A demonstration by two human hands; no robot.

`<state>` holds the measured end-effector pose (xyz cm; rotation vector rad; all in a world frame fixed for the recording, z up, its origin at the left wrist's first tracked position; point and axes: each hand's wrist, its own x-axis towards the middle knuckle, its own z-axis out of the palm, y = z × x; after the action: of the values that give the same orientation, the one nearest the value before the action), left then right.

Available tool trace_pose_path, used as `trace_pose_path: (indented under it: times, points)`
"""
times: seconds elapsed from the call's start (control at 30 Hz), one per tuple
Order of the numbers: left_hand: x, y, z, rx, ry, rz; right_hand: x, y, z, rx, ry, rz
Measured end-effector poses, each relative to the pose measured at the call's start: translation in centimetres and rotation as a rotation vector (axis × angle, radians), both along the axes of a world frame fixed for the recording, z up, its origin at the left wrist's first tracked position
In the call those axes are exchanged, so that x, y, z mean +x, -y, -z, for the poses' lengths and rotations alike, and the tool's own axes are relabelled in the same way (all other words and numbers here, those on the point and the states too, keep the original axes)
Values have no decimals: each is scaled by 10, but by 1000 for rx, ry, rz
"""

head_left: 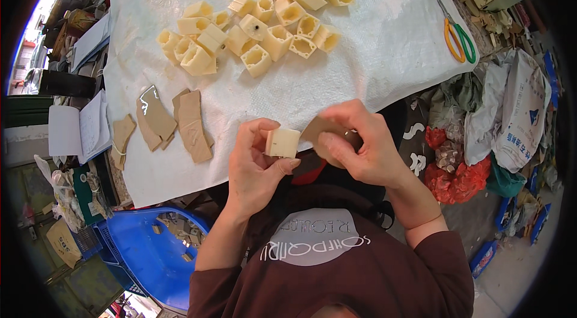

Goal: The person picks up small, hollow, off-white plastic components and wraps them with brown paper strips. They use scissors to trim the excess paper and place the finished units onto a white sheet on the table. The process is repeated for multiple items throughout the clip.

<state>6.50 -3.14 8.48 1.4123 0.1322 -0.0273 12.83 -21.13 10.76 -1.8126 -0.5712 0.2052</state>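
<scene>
My left hand (255, 159) pinches a cream-coloured hollow-type block (283, 143) between thumb and fingers, near the front edge of the table. Just right of it, my right hand (357, 143) is closed on a flat brown sheet piece (312, 131), whose left edge comes close to the block; whether they touch I cannot tell. Similar brown sheet pieces (193, 128) lie in small stacks to the left on the white woven sheet (384, 65). Farther back sits a loose heap of cream hollow blocks (278, 41), several with their openings showing.
Scissors (458, 38) with yellow and green handles lie at the right table edge. A blue basin (141, 252) holding small brown scraps stands low at left. An open notebook (78, 128) rests at the left edge. Plastic bags (460, 180) sit on the right.
</scene>
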Motion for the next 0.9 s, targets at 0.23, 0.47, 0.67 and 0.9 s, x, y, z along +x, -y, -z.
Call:
trace_pose_path:
  times: [0.23,0.47,0.67,0.9]
  points:
    - [4,11,1,683,282,-196,-7,-7,1,-24,-383,-101]
    - [8,18,13,766,469,-321,-6,-19,11,36,-383,14]
    - [10,23,12,727,403,-357,-8,-19,17,119,-430,-39]
    - [9,20,10,435,239,-306,-6,-8,14,249,-505,-166]
